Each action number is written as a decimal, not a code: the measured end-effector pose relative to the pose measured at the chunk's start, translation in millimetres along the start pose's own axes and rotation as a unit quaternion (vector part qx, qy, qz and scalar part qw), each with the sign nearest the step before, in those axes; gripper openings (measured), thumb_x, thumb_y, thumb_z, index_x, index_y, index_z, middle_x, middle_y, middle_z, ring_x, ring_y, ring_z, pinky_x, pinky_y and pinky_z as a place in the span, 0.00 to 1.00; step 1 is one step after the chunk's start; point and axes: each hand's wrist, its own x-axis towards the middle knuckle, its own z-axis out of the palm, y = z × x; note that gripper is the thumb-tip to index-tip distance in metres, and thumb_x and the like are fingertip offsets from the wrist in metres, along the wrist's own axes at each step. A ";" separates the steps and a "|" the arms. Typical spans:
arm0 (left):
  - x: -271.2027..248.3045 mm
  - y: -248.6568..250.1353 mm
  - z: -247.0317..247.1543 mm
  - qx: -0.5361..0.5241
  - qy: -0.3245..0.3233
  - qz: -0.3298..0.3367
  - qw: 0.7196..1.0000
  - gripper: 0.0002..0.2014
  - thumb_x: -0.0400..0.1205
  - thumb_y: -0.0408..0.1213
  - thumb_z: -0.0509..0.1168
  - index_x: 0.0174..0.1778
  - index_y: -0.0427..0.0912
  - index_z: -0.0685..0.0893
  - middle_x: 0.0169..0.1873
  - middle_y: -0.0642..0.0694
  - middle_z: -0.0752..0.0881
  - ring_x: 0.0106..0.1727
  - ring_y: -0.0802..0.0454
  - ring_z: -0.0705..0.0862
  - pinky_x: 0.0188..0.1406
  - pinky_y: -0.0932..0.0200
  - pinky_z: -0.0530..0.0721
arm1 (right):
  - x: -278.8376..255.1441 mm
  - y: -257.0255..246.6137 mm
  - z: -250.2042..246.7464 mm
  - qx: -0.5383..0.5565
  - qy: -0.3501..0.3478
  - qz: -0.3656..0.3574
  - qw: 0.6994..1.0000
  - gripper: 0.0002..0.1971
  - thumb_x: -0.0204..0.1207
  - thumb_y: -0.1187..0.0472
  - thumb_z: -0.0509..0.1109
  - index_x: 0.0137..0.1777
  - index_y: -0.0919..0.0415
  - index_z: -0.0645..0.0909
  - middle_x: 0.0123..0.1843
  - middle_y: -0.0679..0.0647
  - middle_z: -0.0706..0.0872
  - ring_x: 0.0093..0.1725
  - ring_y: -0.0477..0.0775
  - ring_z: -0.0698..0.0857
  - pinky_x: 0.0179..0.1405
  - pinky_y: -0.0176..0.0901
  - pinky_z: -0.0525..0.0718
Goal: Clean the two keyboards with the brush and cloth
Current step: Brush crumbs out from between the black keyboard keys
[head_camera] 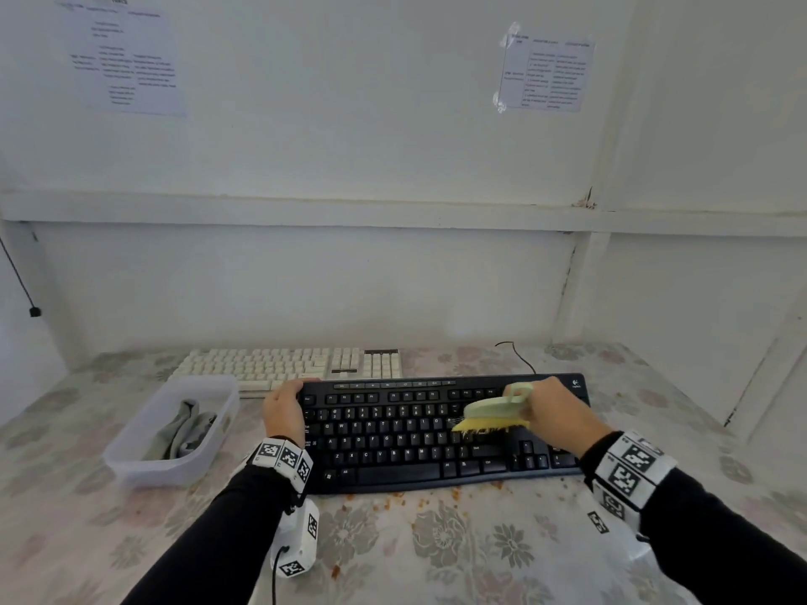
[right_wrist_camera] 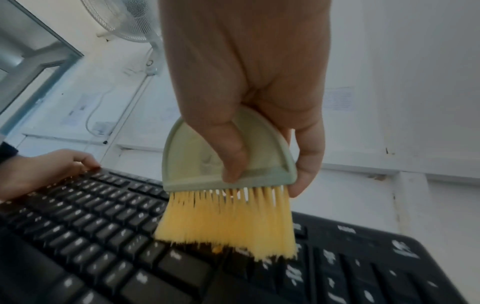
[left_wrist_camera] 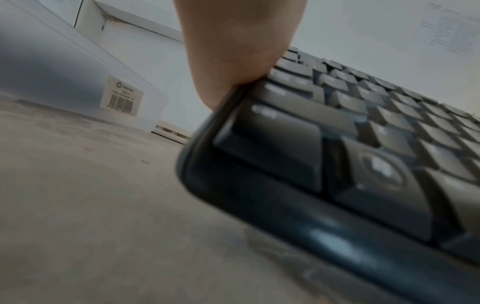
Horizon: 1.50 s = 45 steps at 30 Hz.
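Note:
A black keyboard (head_camera: 419,434) lies on the flowered tablecloth, with a cream keyboard (head_camera: 279,364) behind it. My left hand (head_camera: 284,408) grips the black keyboard's (left_wrist_camera: 337,144) left end, fingers curled over its far corner. My right hand (head_camera: 554,412) holds a pale green brush (head_camera: 498,408) with yellow bristles by its handle. In the right wrist view the brush (right_wrist_camera: 226,162) has its bristle tips touching the keys of the black keyboard (right_wrist_camera: 103,246) right of the middle. A grey cloth (head_camera: 183,430) lies in a clear plastic tub (head_camera: 131,456) at the left.
Orange-brown crumbs (head_camera: 436,497) are scattered on the tablecloth along the black keyboard's front edge. A black cable (head_camera: 519,355) runs behind it toward the white wall. The tub's labelled wall (left_wrist_camera: 122,96) stands close to my left hand. A standing fan (right_wrist_camera: 130,22) is off to the left.

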 end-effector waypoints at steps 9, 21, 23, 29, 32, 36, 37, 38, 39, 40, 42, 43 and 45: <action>-5.2 5.4 0.7 -0.023 -0.012 0.023 0.999 0.15 0.80 0.28 0.55 0.35 0.35 0.86 0.29 0.43 0.84 0.27 0.55 0.83 0.23 0.67 0.81 | 20.3 -114.2 -21.3 0.093 0.014 -0.125 0.988 0.12 0.80 0.69 0.61 0.62 0.66 0.79 0.37 0.49 0.78 0.27 0.42 0.74 0.20 0.26 0.74; -2.9 6.4 -0.3 -0.001 -0.008 0.030 1.000 0.16 0.81 0.26 0.56 0.32 0.35 0.85 0.30 0.43 0.84 0.35 0.50 0.83 0.34 0.63 0.82 | 41.9 -169.6 -4.1 0.077 0.009 -0.169 0.983 0.15 0.77 0.75 0.58 0.59 0.65 0.81 0.45 0.61 0.80 0.47 0.61 0.83 0.41 0.45 0.78; -1.3 4.6 -0.5 -0.002 -0.014 0.031 0.999 0.17 0.81 0.26 0.56 0.32 0.37 0.87 0.31 0.42 0.86 0.37 0.47 0.83 0.35 0.58 0.82 | 44.7 -150.7 -2.5 0.068 0.004 -0.144 0.987 0.14 0.77 0.74 0.58 0.57 0.69 0.81 0.46 0.62 0.82 0.49 0.62 0.84 0.42 0.43 0.77; -4.0 5.1 0.8 -0.001 -0.003 0.030 1.000 0.17 0.81 0.27 0.56 0.30 0.39 0.87 0.24 0.48 0.85 0.32 0.48 0.82 0.28 0.61 0.81 | 50.0 -77.5 4.4 0.077 0.009 -0.062 0.995 0.14 0.77 0.73 0.59 0.56 0.63 0.82 0.52 0.60 0.85 0.48 0.57 0.85 0.39 0.39 0.81; -5.0 4.6 0.7 0.004 0.003 0.030 1.000 0.17 0.80 0.28 0.57 0.30 0.39 0.87 0.21 0.51 0.85 0.31 0.50 0.82 0.26 0.64 0.82 | 50.0 -34.9 5.0 0.088 0.023 -0.008 0.996 0.11 0.78 0.72 0.60 0.51 0.63 0.83 0.47 0.57 0.86 0.44 0.54 0.86 0.40 0.39 0.83; -2.9 1.7 1.6 0.019 0.006 0.039 0.999 0.17 0.79 0.27 0.57 0.29 0.40 0.86 0.19 0.52 0.85 0.33 0.45 0.81 0.36 0.56 0.80 | 34.2 15.8 -9.1 0.072 0.045 0.045 0.995 0.12 0.79 0.73 0.58 0.45 0.58 0.80 0.37 0.51 0.83 0.33 0.48 0.79 0.23 0.26 0.71; -3.2 1.5 1.8 0.022 0.008 0.039 0.999 0.17 0.79 0.28 0.57 0.29 0.40 0.86 0.18 0.53 0.85 0.33 0.46 0.81 0.36 0.56 0.79 | 28.8 27.9 -12.3 0.071 0.054 0.057 0.994 0.14 0.79 0.73 0.58 0.41 0.54 0.79 0.35 0.49 0.82 0.32 0.47 0.79 0.23 0.26 0.71; -3.7 1.4 1.7 0.022 0.010 0.040 0.999 0.17 0.79 0.28 0.57 0.29 0.40 0.86 0.19 0.52 0.85 0.33 0.47 0.81 0.36 0.56 0.79 | 25.9 40.3 -14.6 0.074 0.061 0.070 0.993 0.15 0.79 0.74 0.58 0.41 0.54 0.80 0.36 0.50 0.83 0.34 0.49 0.79 0.27 0.26 0.73; -4.1 1.5 1.7 0.022 0.009 0.041 0.999 0.16 0.79 0.28 0.57 0.29 0.40 0.86 0.21 0.51 0.85 0.34 0.46 0.81 0.37 0.56 0.79 | 22.6 52.1 -16.3 0.075 0.073 0.081 0.991 0.15 0.79 0.75 0.58 0.44 0.57 0.82 0.40 0.55 0.86 0.36 0.52 0.81 0.33 0.27 0.75; -4.1 1.4 1.7 0.023 0.007 0.043 0.999 0.16 0.79 0.28 0.57 0.29 0.40 0.86 0.24 0.47 0.85 0.34 0.46 0.81 0.37 0.56 0.80 | 20.5 63.3 -18.0 0.069 0.082 0.099 0.989 0.14 0.78 0.75 0.59 0.49 0.62 0.84 0.45 0.60 0.88 0.39 0.55 0.83 0.39 0.34 0.79; -4.2 1.8 1.8 0.028 0.005 0.049 0.998 0.16 0.80 0.28 0.57 0.30 0.40 0.86 0.29 0.43 0.85 0.35 0.47 0.81 0.35 0.57 0.79 | 18.5 82.8 -20.0 0.046 0.091 0.138 0.985 0.13 0.77 0.74 0.59 0.54 0.68 0.84 0.49 0.64 0.88 0.45 0.60 0.86 0.43 0.41 0.81; -4.6 2.0 1.8 0.030 0.005 0.051 0.998 0.16 0.80 0.28 0.57 0.31 0.40 0.86 0.29 0.42 0.84 0.34 0.47 0.81 0.34 0.58 0.79 | 16.7 89.2 -21.4 0.038 0.092 0.157 0.983 0.12 0.77 0.74 0.60 0.53 0.70 0.84 0.49 0.65 0.88 0.45 0.61 0.85 0.40 0.39 0.78; -6.2 2.2 1.6 0.035 0.003 0.059 0.998 0.16 0.80 0.29 0.56 0.31 0.39 0.86 0.29 0.42 0.84 0.34 0.48 0.81 0.34 0.58 0.78 | 10.8 91.6 -28.7 0.015 0.092 0.190 0.977 0.11 0.75 0.74 0.61 0.52 0.73 0.83 0.48 0.66 0.87 0.45 0.63 0.85 0.37 0.39 0.73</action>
